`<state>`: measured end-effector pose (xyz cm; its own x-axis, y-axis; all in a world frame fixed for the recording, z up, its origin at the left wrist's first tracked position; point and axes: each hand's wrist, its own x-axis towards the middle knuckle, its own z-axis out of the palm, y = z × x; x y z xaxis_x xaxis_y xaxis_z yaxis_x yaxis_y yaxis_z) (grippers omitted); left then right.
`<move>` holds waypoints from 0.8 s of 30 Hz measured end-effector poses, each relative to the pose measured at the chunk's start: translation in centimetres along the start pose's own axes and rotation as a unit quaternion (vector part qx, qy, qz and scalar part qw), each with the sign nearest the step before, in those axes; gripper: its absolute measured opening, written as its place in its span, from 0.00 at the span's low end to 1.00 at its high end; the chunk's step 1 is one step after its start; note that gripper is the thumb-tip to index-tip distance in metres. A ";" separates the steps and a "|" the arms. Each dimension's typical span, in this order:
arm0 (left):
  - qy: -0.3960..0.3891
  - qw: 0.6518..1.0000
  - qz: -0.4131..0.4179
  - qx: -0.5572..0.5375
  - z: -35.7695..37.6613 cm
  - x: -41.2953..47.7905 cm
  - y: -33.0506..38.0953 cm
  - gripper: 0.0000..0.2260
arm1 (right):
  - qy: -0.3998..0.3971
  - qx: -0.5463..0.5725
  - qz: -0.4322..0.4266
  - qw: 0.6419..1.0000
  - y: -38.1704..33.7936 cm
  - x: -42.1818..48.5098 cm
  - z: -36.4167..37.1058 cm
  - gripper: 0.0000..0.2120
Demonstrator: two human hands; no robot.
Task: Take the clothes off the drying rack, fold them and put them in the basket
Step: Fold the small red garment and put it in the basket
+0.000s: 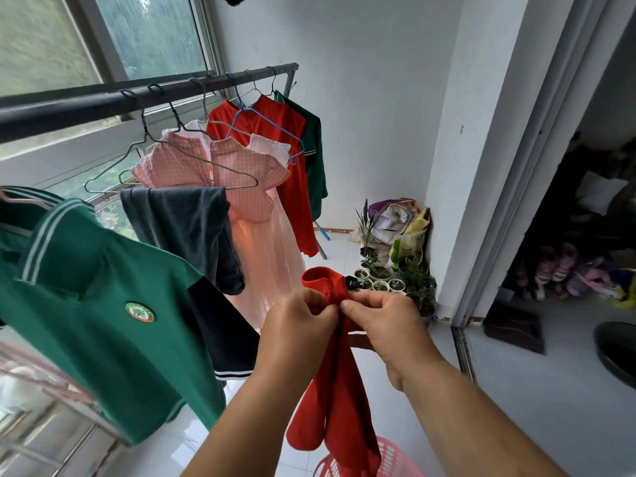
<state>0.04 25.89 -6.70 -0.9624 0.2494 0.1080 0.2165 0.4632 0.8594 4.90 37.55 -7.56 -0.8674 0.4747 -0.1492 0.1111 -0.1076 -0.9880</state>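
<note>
Lower centre: left hand (298, 320) and right hand (383, 321) each pinched the cuffs of hanging red socks (335, 397), seemingly pairing them for folding above the pink basket (394, 454).

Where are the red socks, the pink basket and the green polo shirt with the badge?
red socks (344, 404): head view, on the hanging foot part.
pink basket (394, 454): head view, on its slatted wall.
green polo shirt (103, 321): head view, on the chest beside the badge.
</note>
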 end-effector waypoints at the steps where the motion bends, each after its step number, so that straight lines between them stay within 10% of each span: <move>1: 0.000 1.000 0.003 0.011 0.0 0.0 0.1 0.05 | 0.000 -0.003 -0.002 1.000 0.0 0.0 0.0 0.07; 24: -0.082 0.992 0.081 0.044 -3.0 1.1 1.0 0.05 | -0.047 -0.116 -0.075 0.989 -1.1 1.3 -2.8 0.23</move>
<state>-1.30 24.04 -4.17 -0.8755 0.4584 0.1525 0.3867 0.4758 0.7900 5.01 40.71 -6.78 -0.9228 0.3852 -0.0059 0.0759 0.1667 -0.9831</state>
